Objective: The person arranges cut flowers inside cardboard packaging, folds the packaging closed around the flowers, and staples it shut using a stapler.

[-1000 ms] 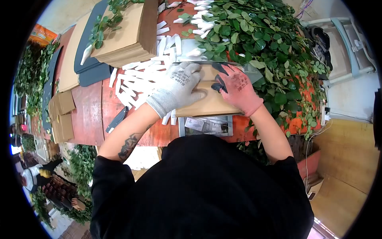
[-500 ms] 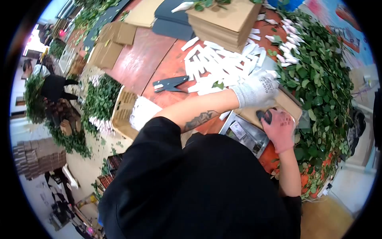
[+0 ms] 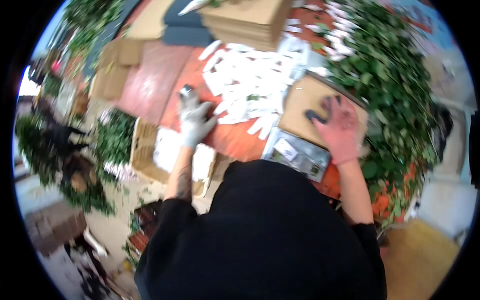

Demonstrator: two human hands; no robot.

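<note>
My left hand (image 3: 195,122), in a grey-white glove, is over the red table left of the white paper strips (image 3: 250,75). Its fingers are around a stapler (image 3: 186,90); just the dark and silvery end shows, and the rest is hidden by the glove. My right hand (image 3: 340,125), in a pink glove with dark fingertips, lies with fingers spread on a brown cardboard piece (image 3: 297,112). Just below that cardboard is a grey metal tray or plate (image 3: 320,172) with a pale label on it.
Leafy rose stems (image 3: 395,85) with pale wrapped heads (image 3: 340,30) pile up on the right. A cardboard stack (image 3: 240,17) stands behind the strips. At left are a yellow crate (image 3: 142,145), a folded carton (image 3: 107,72) and more flowers (image 3: 117,135).
My left hand has swung from beside the cardboard over to the stapler at the left and taken hold of it. My right hand stays on the cardboard. The view has shifted slightly.
</note>
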